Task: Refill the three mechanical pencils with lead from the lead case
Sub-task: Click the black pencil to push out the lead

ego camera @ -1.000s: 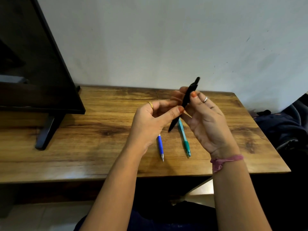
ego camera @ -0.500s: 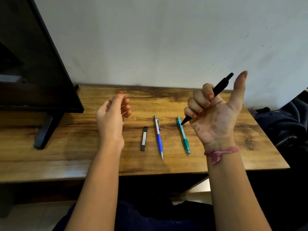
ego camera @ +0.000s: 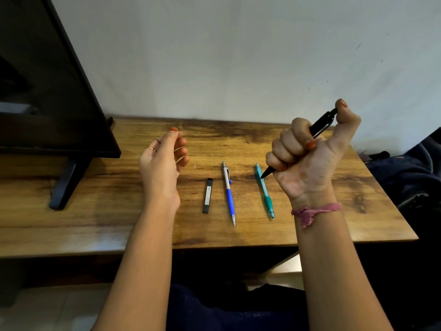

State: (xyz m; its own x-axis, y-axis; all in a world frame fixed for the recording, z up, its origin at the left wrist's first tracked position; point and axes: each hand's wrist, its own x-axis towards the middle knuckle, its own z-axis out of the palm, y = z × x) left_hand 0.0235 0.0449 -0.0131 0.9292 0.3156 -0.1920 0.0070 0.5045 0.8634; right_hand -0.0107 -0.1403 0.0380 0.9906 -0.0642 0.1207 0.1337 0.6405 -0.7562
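Gripping a slim black pencil [ego camera: 319,123] in a fist, the right hand [ego camera: 307,158] now bends its thumb onto the cap, straight half a second ago; left of it, on grained wood [ego camera: 95,206], lie teal pencil [ego camera: 263,189], blue pencil [ego camera: 228,192], flat lead case [ego camera: 208,195]; the left hand [ego camera: 162,163] hovers, loosely curled, holding nothing.

Grained, faintly glossy wooden table [ego camera: 310,225]; glossy black plastic pencil [ego camera: 321,123]; frayed pink cloth wristband [ego camera: 315,211].
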